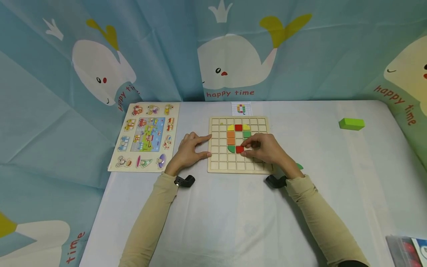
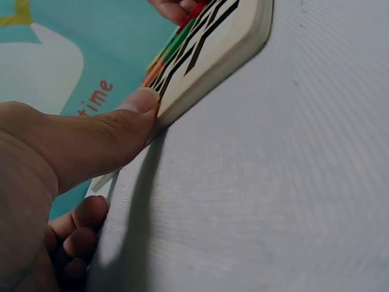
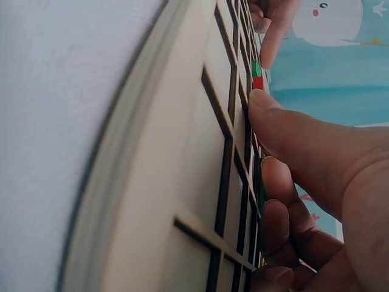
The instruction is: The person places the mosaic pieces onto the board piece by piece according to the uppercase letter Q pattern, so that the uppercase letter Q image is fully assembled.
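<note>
A wooden grid board (image 1: 220,166) lies in the middle of the table. Yellow, red, orange and green tiles sit in its cells, forming part of a ring. At the lower part of this ring, my right hand (image 1: 265,148) pinches a red square tile (image 1: 239,149) between thumb and forefinger, beside a rounded green tile (image 1: 231,149). The right wrist view shows the thumb against the red tile (image 3: 258,83). My left hand (image 1: 190,150) touches the board's left edge with thumb and forefinger spread apart; its thumb (image 2: 121,131) meets the rim.
A small pattern card (image 1: 247,109) lies behind the board. To the left is a picture puzzle board (image 1: 115,163) with vehicle pieces. A green block (image 1: 351,124) stands far right, a green piece (image 1: 299,166) lies by my right wrist, and a clear box (image 1: 397,252) sits at lower right.
</note>
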A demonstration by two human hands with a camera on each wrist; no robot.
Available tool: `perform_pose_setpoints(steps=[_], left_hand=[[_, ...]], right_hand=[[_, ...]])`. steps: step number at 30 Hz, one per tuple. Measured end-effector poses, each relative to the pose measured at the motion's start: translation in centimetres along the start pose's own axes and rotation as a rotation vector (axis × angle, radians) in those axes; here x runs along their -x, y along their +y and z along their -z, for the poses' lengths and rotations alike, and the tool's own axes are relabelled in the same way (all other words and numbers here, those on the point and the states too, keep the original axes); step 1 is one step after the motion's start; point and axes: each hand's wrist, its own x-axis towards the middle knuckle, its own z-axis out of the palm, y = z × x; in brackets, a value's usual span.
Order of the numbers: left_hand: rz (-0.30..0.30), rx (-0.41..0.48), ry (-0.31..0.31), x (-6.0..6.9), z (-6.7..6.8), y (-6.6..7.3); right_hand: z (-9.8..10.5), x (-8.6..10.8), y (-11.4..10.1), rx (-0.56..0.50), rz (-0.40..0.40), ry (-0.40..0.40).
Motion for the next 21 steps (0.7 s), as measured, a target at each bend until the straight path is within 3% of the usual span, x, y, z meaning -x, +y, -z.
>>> perform_pose_setpoints(steps=[21], left_hand=[[0.002, 0.041, 0.001, -0.07, 0.05, -0.04]], right_hand=[[-0.05, -0.12, 0.04, -0.015, 0.027, 0.017]])
